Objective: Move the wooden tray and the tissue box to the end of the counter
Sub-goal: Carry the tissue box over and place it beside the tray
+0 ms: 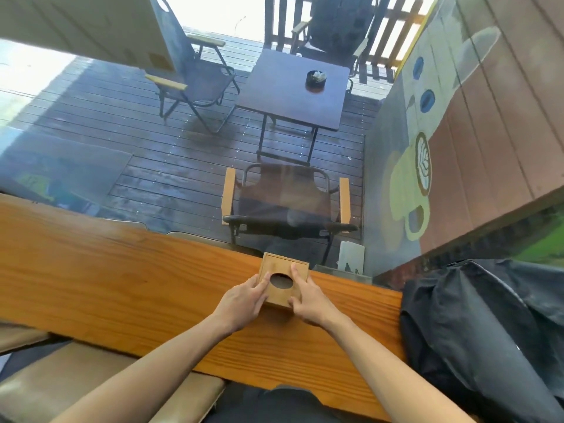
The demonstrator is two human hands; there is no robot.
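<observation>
A square light-wood tissue box [283,283] with a dark oval opening on top sits at the far edge of the long orange-brown wooden counter [122,285]; no tissue shows in the opening. The left hand [244,300] and right hand [308,297] clasp its two sides, fingers spread over the lid.

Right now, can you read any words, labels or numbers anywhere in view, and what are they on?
No legible text anywhere.
Tissue box, held by the left hand and right hand: bare wood, no label.
Wall mural: painted cups only, no words.
White sign behind the glass: a dark mark, too small to read.
</observation>
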